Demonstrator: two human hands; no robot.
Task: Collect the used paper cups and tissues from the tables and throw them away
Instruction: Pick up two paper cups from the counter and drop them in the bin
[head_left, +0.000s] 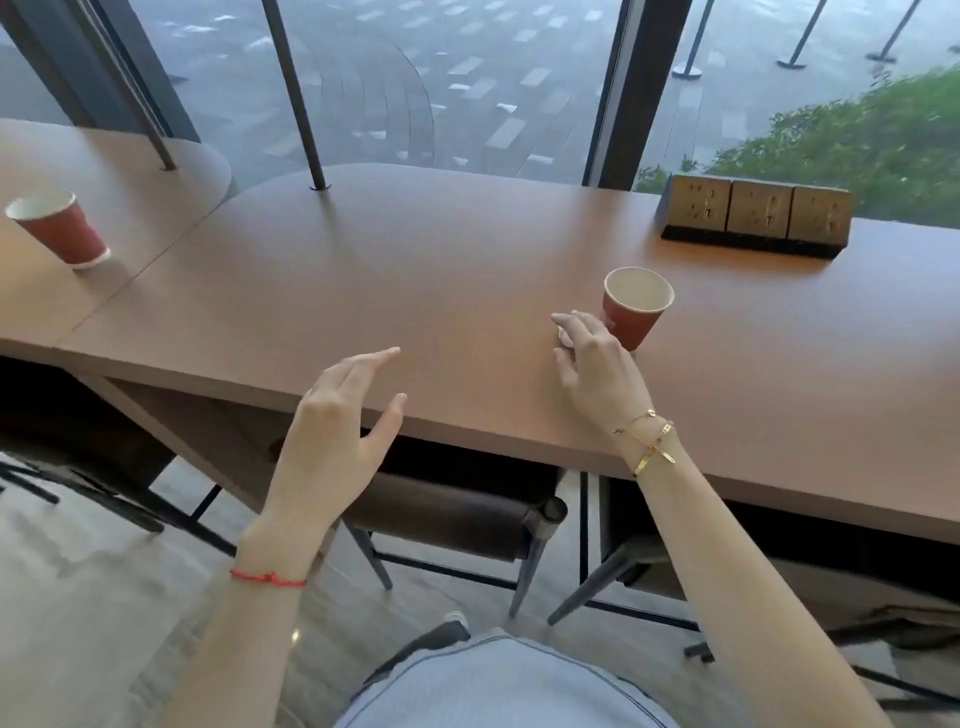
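A red paper cup (635, 306) stands upright and empty on the brown table (415, 270), right of centre. My right hand (597, 364) hovers just left of it with fingers spread over a small white tissue (563, 339), mostly hidden under the fingers; whether it grips the tissue I cannot tell. My left hand (343, 421) floats open above the table's near edge, holding nothing. A second red paper cup (60, 228) stands on the adjoining table (130, 171) at far left.
A block of three power sockets (756, 213) sits at the table's back right by the window. Two thin black poles (296, 98) rise through the tabletops. Dark chairs (457, 514) are tucked under the table's near edge.
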